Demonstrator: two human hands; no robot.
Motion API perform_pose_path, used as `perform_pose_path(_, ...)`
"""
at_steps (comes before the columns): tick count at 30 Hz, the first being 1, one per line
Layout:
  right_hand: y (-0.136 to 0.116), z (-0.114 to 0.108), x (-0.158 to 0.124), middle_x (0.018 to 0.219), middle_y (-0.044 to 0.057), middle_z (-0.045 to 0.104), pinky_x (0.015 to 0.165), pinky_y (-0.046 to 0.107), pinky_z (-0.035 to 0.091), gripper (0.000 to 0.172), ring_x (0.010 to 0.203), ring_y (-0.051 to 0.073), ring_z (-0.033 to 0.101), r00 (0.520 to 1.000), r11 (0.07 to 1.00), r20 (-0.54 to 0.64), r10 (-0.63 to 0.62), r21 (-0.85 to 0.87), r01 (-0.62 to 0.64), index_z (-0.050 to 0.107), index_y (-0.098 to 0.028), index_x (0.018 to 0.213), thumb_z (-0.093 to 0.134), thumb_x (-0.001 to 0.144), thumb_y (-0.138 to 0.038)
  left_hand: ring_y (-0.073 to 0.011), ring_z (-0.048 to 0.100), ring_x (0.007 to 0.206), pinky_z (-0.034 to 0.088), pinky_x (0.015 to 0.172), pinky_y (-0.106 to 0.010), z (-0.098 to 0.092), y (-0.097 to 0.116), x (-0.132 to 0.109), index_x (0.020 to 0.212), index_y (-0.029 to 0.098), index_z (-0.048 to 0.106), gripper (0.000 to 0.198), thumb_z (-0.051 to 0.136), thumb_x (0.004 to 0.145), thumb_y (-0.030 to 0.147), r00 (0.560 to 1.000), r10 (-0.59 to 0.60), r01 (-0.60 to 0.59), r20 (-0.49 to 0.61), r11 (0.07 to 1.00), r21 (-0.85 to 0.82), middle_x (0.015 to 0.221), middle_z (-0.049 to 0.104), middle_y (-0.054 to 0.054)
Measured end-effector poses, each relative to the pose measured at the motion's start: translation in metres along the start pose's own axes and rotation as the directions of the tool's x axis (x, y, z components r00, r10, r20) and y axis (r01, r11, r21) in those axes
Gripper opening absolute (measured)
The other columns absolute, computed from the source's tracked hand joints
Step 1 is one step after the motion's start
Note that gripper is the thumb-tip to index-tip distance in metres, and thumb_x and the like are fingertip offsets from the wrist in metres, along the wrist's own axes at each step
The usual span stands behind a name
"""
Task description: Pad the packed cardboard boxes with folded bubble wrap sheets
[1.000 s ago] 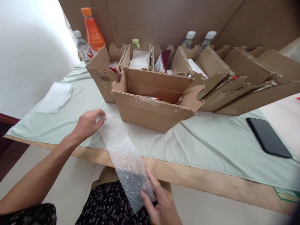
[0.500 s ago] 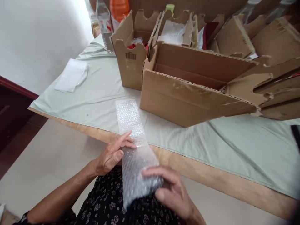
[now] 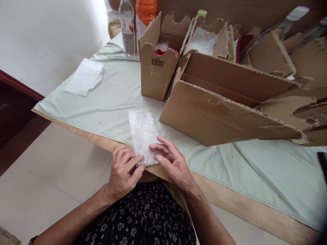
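Observation:
A strip of clear bubble wrap [image 3: 143,131] lies folded over on itself at the table's near edge, its fold toward me. My left hand [image 3: 125,168] pinches the lower left of that fold between thumb and index finger, the other fingers curled. At the wrap's right side, my right hand [image 3: 171,160] is open, with fingers apart and fingertips on or just over the upper layer; firm contact cannot be made out.
A stack of bubble wrap [image 3: 84,76] lies at the table's left. Behind stand a long cardboard box [image 3: 219,115], a smaller barcoded box [image 3: 155,78], a clear bottle [image 3: 127,30] and an orange bottle [image 3: 146,13]. Another person's arm [image 3: 113,25] shows at the far edge.
The wrap's near end, hanging over my lap before, is now folded up onto the part on the table. My right hand has moved up and away from my lap; my left closed at the fold.

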State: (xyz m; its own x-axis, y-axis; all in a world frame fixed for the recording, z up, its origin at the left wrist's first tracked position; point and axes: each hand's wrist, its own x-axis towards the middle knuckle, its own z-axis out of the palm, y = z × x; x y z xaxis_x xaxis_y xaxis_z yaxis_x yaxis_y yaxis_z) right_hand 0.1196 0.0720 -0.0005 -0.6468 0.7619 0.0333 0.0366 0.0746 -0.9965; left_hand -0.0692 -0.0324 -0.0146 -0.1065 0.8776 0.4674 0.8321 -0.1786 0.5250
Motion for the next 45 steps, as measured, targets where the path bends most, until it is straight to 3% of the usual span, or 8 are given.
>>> perform_pose_path(5,-0.004,-0.013,-0.008,0.145,0.010,0.067,0.114,0.059,0.050,0.047,0.143,0.031,0.056,0.961,0.749,0.174,-0.216,-0.601,0.278,0.064,-0.028,0.139,0.063,0.094,-0.017,-0.0306,0.059,0.109,0.051,0.098,-0.052,0.000,-0.002,-0.007,0.110,0.023,0.075,0.019,0.071,0.092,0.029,1.000,-0.010,0.011,-0.017,0.997,0.075,0.117,0.063,-0.012)
perform_pose_path(10,0.000,-0.012,-0.001,0.134,0.009,0.074,0.101,0.051,0.055,0.029,0.134,0.029,0.063,0.928,0.540,0.246,-0.281,-0.759,0.365,0.073,-0.024,0.119,0.053,0.102,-0.012,-0.0402,0.051,0.135,0.049,0.108,-0.058,-0.001,-0.003,-0.014,0.115,0.020,0.072,0.030,0.078,0.087,0.030,1.000,0.006,-0.004,-0.015,0.994,0.109,0.155,0.046,-0.019)
perform_pose_path(16,-0.009,-0.008,-0.001,0.099,0.004,0.081,0.083,0.038,0.057,0.024,0.087,0.020,0.073,0.958,0.662,0.154,-0.242,-0.696,0.279,0.073,-0.023,0.118,0.053,0.107,-0.022,-0.0264,0.067,0.104,0.055,0.095,-0.046,-0.009,-0.002,-0.009,0.119,0.024,0.066,0.024,0.066,0.096,0.019,1.000,-0.014,0.013,-0.017,0.997,-0.074,0.101,0.074,-0.006)
perform_pose_path(23,-0.007,-0.001,-0.012,0.120,0.011,0.075,0.088,0.043,0.056,0.030,0.108,0.027,0.072,0.866,0.502,-0.027,-0.499,-0.824,0.263,0.064,-0.025,0.131,0.063,0.102,-0.025,-0.0188,0.065,0.073,0.053,0.078,-0.038,-0.005,-0.007,0.007,0.119,0.022,0.067,0.020,0.060,0.100,0.022,0.988,-0.146,0.148,-0.049,0.989,0.028,0.079,0.069,0.001)
perform_pose_path(27,-0.007,0.005,-0.005,0.126,0.010,0.076,0.097,0.047,0.051,0.022,0.122,0.029,0.067,0.909,0.442,0.207,-0.361,-0.821,0.362,0.069,-0.023,0.120,0.058,0.102,-0.018,-0.0219,0.069,0.085,0.053,0.082,-0.040,-0.006,-0.011,0.008,0.117,0.022,0.067,0.019,0.063,0.099,0.021,0.990,-0.114,0.122,-0.078,0.988,0.097,0.096,0.072,-0.005)
perform_pose_path(33,-0.007,0.004,0.005,0.104,0.005,0.080,0.086,0.039,0.053,0.026,0.089,0.021,0.071,0.960,0.648,0.115,-0.257,-0.716,0.259,0.066,-0.023,0.130,0.052,0.108,-0.025,-0.0293,0.066,0.119,0.052,0.103,-0.047,-0.018,-0.009,0.005,0.132,0.023,0.061,0.036,0.064,0.097,0.024,1.000,-0.009,0.009,-0.019,0.999,-0.037,0.123,0.071,-0.011)
perform_pose_path(41,-0.010,0.009,0.008,0.132,0.014,0.070,0.097,0.049,0.049,0.030,0.117,0.031,0.064,0.942,0.429,0.133,-0.308,-0.864,0.262,0.064,-0.022,0.131,0.062,0.102,-0.029,-0.0216,0.067,0.078,0.054,0.085,-0.042,-0.010,-0.026,0.037,0.107,0.021,0.073,0.016,0.063,0.097,0.030,0.982,-0.186,0.188,-0.029,0.981,0.055,0.079,0.072,-0.001)
perform_pose_path(45,-0.009,0.010,0.017,0.119,0.011,0.077,0.090,0.043,0.052,0.027,0.106,0.027,0.069,0.968,0.527,0.092,-0.234,-0.824,0.206,0.067,-0.021,0.125,0.059,0.100,-0.015,-0.0242,0.072,0.089,0.059,0.085,-0.040,-0.015,-0.013,0.027,0.113,0.020,0.073,0.027,0.066,0.095,0.039,0.915,-0.401,0.393,-0.049,0.911,-0.125,0.095,0.076,-0.006)
